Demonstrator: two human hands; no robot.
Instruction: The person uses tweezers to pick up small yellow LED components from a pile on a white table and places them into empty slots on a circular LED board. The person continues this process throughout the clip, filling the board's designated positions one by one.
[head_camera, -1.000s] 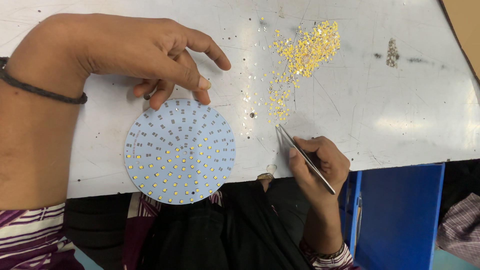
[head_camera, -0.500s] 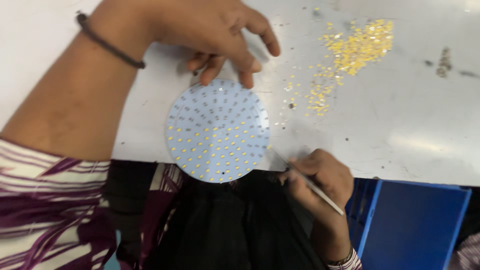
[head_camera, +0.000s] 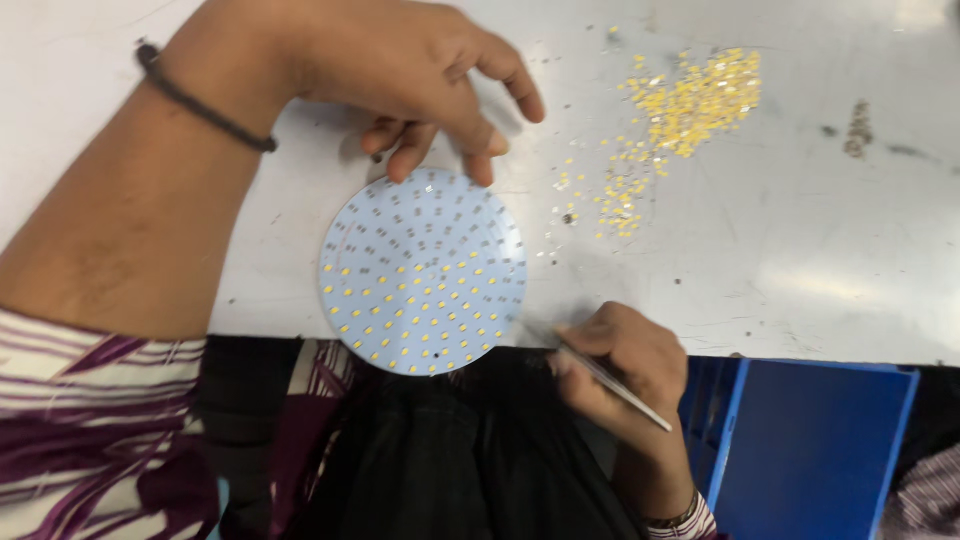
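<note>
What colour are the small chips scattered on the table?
Yellow: the loose chips show best in the head view.

Left hand (head_camera: 400, 75) comes in from the upper left, palm down, fingers curled loosely with the fingertips (head_camera: 480, 145) pointing down toward the body. The forearm runs diagonally across, a thin dark band around the wrist. Right hand (head_camera: 625, 360) sits low near the body, fingers pinched tight in a pen-like grip, wrist bent up from below.

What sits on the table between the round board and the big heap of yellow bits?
In the head view, between round board and heap, loose yellow bits lie scattered on the white table.
</note>
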